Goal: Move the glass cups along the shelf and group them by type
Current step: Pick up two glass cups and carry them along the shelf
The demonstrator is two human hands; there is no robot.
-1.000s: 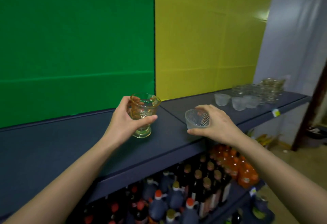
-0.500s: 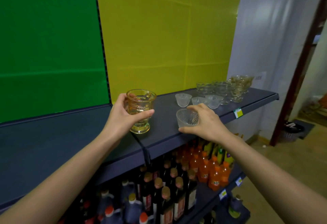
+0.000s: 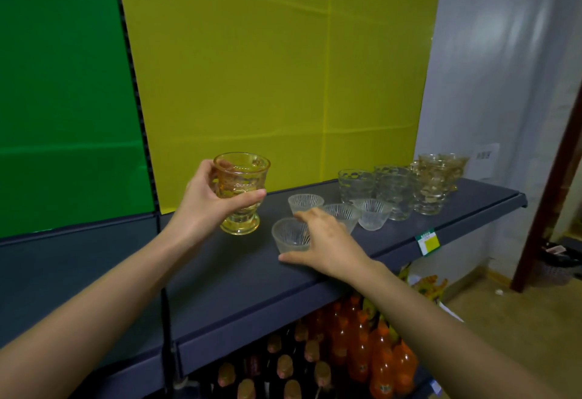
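On the shelf point(image 3: 239, 275), toward its front edge: my right hand point(image 3: 327, 241) curls round a small ribbed clear cup point(image 3: 291, 237), thumb low along the front, fingers at the rim. Grip looks loosely closed on it; cup appears to rest on the shelf surface, cannot confirm contact underneath. It sits just short of three matching ribbed cups point(image 3: 338, 214), so I judge it is being slid in to join its own kind.

Left hand point(image 3: 206, 203) wraps an amber footed glass point(image 3: 241, 192), grip firmly shut round the waist, foot lifted just clear of the shelf. Likely held up so it passes over the small cups toward the amber group point(image 3: 436, 181) at the far right end.

Between those, clear dimpled tumblers point(image 3: 376, 189) stand as a separate cluster.

Writing: green-and-yellow price tag point(image 3: 427, 241) on the front lip, unreadable. Wall notice point(image 3: 486, 159), also too small. Bottles point(image 3: 362, 354) below, labels illegible.
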